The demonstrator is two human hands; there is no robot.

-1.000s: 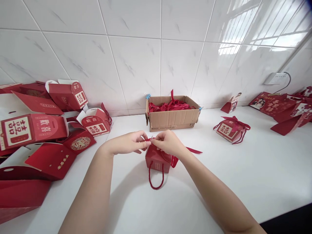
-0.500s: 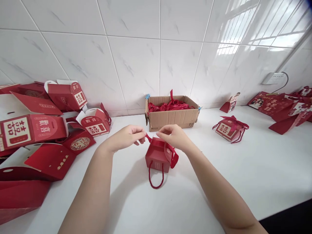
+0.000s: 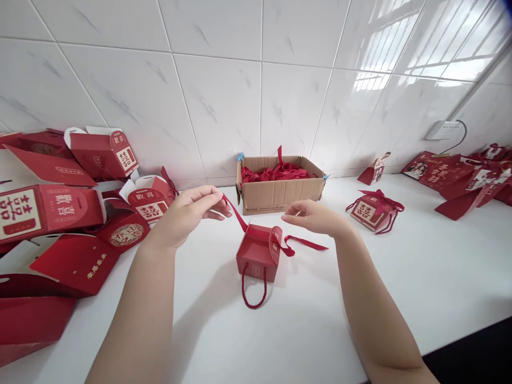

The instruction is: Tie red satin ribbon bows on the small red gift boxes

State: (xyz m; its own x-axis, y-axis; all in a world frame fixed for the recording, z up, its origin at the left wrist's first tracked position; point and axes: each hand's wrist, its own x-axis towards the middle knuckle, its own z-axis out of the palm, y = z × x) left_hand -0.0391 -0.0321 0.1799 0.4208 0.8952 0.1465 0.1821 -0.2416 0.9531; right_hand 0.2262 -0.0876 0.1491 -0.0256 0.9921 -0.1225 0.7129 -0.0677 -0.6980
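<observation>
We saw a small red paper gift box [image 3: 258,258] with a red rope loop handle sitting on the white counter [image 3: 360,298], below and between the two hands. The left hand [image 3: 188,213] was up and to the left of the box. Its fingers were pinched shut on one end of a thin red ribbon [image 3: 236,213], and the ribbon ran tight from that hand down to the top of the box. The right hand [image 3: 316,217] was up and to the right of the box. Its fingers were loosely spread and held nothing. The other end of the ribbon lay on the counter just under that hand. Past both hands, by the wall, stood a brown cardboard box [image 3: 280,186] full of red ribbons. Far to the left of the left hand lay a heap of flat red paper boxes [image 3: 60,213]. To the right of the right hand stood a red gift box tied with a bow [image 3: 372,210].
</observation>
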